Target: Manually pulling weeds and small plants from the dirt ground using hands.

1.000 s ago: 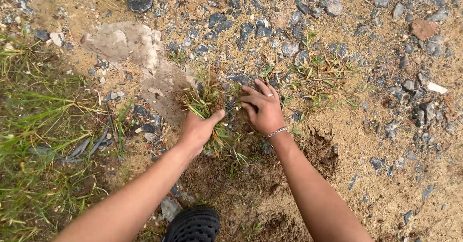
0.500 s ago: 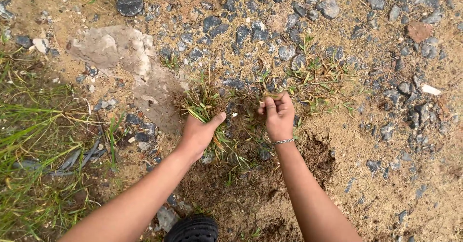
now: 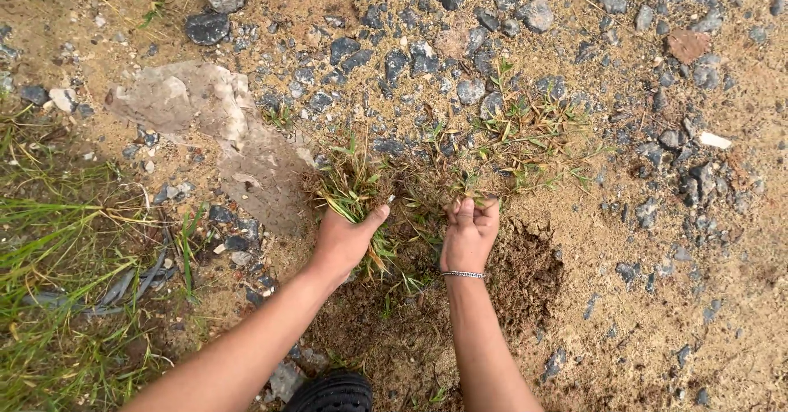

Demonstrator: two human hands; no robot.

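Left hand [image 3: 341, 240] fisted around a grass tuft [image 3: 353, 184] rooted in gravelly sand; right hand [image 3: 468, 235] pinches creeping weed stems [image 3: 525, 129] beside loosened soil [image 3: 529, 276]. Gripping low, near the roots, likely lifts them whole.

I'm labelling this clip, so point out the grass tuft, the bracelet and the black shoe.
grass tuft [image 3: 351, 184], head view, its green blades.
bracelet [image 3: 464, 274], head view, chain across the wrist.
black shoe [image 3: 330, 394], head view, its toe.
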